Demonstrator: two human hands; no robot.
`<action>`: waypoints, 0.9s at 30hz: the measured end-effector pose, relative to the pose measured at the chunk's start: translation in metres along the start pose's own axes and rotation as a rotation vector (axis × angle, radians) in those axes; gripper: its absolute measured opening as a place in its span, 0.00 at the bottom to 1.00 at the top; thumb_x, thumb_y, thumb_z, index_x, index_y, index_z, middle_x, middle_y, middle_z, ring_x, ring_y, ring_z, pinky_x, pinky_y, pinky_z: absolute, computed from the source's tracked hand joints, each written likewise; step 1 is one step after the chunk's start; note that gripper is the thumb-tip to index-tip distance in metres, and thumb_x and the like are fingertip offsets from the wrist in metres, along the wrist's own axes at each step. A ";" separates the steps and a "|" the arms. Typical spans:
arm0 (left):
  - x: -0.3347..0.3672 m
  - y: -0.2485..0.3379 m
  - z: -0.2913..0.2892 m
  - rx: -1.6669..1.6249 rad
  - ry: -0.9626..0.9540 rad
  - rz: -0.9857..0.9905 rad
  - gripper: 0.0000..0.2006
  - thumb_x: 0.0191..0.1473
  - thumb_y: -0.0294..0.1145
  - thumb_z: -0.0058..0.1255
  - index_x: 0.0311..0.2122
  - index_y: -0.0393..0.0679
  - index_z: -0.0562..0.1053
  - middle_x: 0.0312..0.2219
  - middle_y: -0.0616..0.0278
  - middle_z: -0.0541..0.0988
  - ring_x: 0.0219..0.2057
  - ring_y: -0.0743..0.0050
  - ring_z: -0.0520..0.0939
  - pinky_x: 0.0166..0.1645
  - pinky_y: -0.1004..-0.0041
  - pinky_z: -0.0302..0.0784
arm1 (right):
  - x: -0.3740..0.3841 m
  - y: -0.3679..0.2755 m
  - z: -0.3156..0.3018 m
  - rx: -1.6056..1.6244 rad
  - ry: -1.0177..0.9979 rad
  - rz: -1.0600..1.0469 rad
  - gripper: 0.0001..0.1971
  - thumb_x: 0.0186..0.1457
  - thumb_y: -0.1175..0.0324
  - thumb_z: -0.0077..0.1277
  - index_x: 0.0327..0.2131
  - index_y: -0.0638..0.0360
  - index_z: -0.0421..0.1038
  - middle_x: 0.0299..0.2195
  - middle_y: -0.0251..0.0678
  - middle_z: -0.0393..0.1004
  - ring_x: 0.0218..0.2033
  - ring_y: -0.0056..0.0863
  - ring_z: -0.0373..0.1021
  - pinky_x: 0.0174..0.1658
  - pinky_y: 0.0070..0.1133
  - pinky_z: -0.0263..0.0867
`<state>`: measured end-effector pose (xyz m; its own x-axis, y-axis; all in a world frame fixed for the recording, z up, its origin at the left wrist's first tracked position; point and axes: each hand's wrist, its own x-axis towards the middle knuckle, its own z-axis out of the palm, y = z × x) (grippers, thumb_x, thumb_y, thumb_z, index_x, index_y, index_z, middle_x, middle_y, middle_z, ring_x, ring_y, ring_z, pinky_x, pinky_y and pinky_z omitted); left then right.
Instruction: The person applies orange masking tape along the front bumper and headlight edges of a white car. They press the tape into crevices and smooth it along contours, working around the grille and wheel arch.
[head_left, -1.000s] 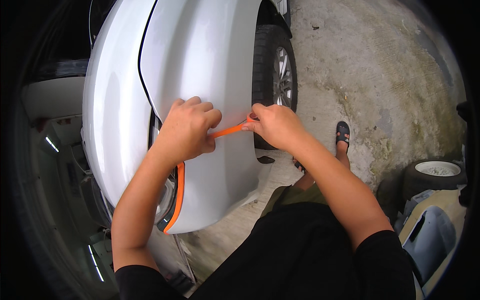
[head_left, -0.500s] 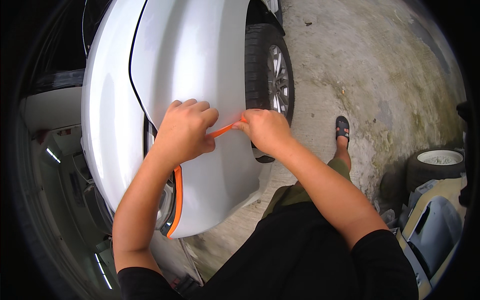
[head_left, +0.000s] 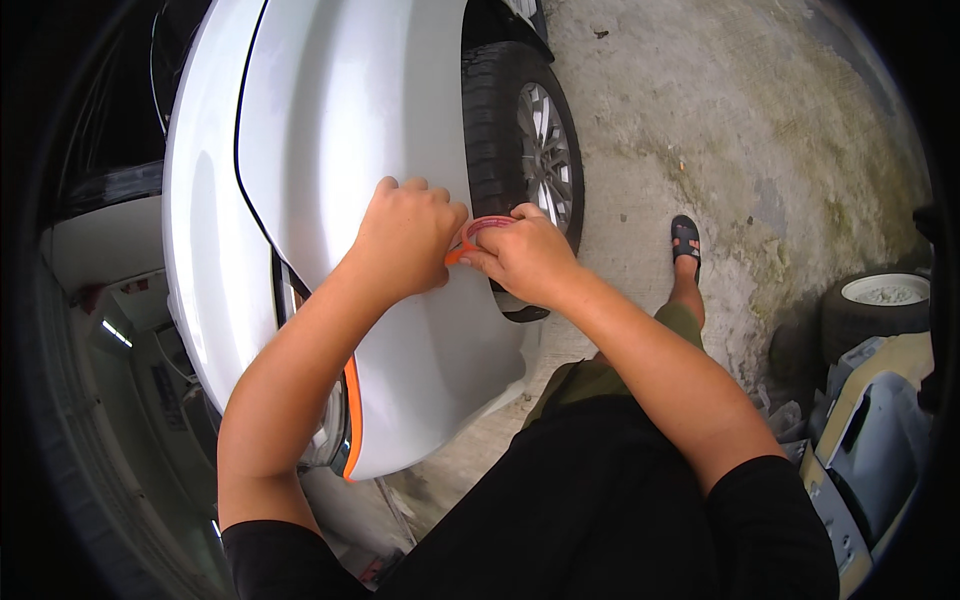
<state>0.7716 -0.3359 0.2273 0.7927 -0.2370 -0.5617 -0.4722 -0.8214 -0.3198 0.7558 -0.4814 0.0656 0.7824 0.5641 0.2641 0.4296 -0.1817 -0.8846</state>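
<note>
My right hand (head_left: 528,258) is closed around a roll of orange tape (head_left: 492,221), whose ring shows above the fingers. A short orange piece of the tape (head_left: 461,254) spans the small gap to my left hand (head_left: 408,238), which is curled shut at its other end; the left fingertips are hidden behind the hand. Both hands are above the silver-white fender (head_left: 430,340) of a car, just left of the front wheel. A strip of orange tape (head_left: 353,420) runs along the fender's edge beside the headlight (head_left: 328,430), partly covered by my left forearm.
The front wheel (head_left: 545,150) stands in its arch to the right of my hands. The hood (head_left: 205,220) lies to the left. On the stained concrete floor (head_left: 730,120), a loose tyre (head_left: 870,315) and car body panels (head_left: 875,440) sit at the right.
My left hand has moved right, close to my right hand, and the stretch of tape between them is shorter. The tape roll now shows more. The whole view has shifted slightly.
</note>
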 end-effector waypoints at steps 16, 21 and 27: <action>0.021 0.010 -0.004 0.134 -0.156 -0.099 0.46 0.31 0.38 0.80 0.62 0.51 0.73 0.74 0.49 0.62 0.79 0.42 0.52 0.81 0.40 0.42 | -0.006 0.014 -0.001 -0.232 -0.041 0.165 0.20 0.62 0.46 0.63 0.28 0.52 0.84 0.22 0.37 0.79 0.30 0.40 0.76 0.43 0.37 0.63; 0.017 0.007 -0.012 0.079 -0.157 -0.121 0.46 0.32 0.35 0.79 0.62 0.52 0.74 0.75 0.52 0.63 0.79 0.48 0.53 0.83 0.47 0.43 | 0.007 0.017 0.004 -0.216 -0.148 0.328 0.25 0.61 0.40 0.62 0.29 0.54 0.85 0.19 0.39 0.78 0.26 0.42 0.75 0.45 0.36 0.63; 0.016 0.000 -0.015 0.050 -0.172 -0.092 0.46 0.31 0.32 0.78 0.63 0.54 0.75 0.74 0.54 0.64 0.79 0.50 0.54 0.84 0.50 0.44 | 0.000 0.031 -0.024 -0.033 -0.122 0.259 0.26 0.61 0.40 0.62 0.25 0.55 0.84 0.19 0.38 0.79 0.25 0.40 0.75 0.47 0.32 0.60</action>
<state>0.7897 -0.3480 0.2300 0.7575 -0.0668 -0.6494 -0.4230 -0.8079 -0.4104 0.7799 -0.5066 0.0475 0.8089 0.5877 -0.0186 0.2386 -0.3571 -0.9031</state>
